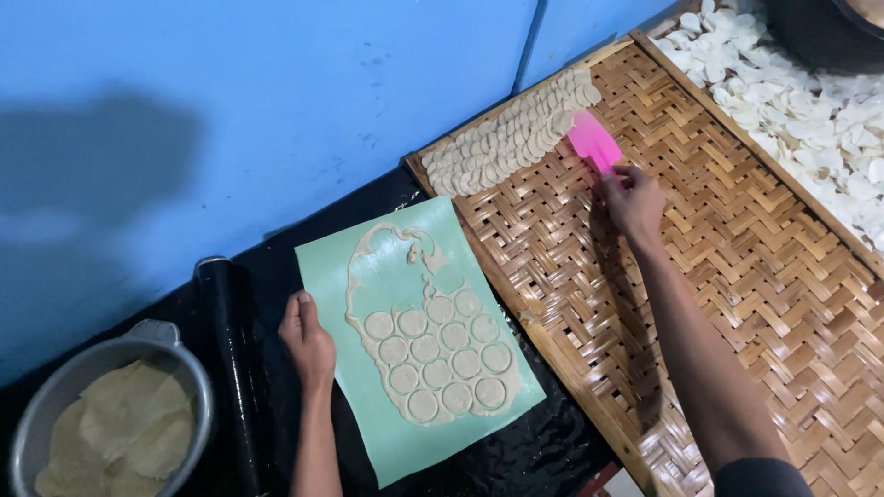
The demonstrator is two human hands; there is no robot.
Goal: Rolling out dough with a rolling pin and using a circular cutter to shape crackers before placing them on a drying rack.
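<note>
Dim, bluish cast, soft shadow on wall (138, 156) — slightly blurred throughout

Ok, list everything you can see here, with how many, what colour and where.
spatula: one, pink, in right hand, at the disc rows
dough discs: many, pale, overlapping rows on tray's far edge
woven bamboo tray: one, brown, right
second tray of discs: one, whitish, far right
dark pot: one, top right
green sheet: one, centre
cut dough sheet: one, beige, on green sheet
rolling pin: one, black, left of sheet
metal bowl of dough: one, bottom left
left hand: on sheet's edge
right hand: holding spatula
</note>
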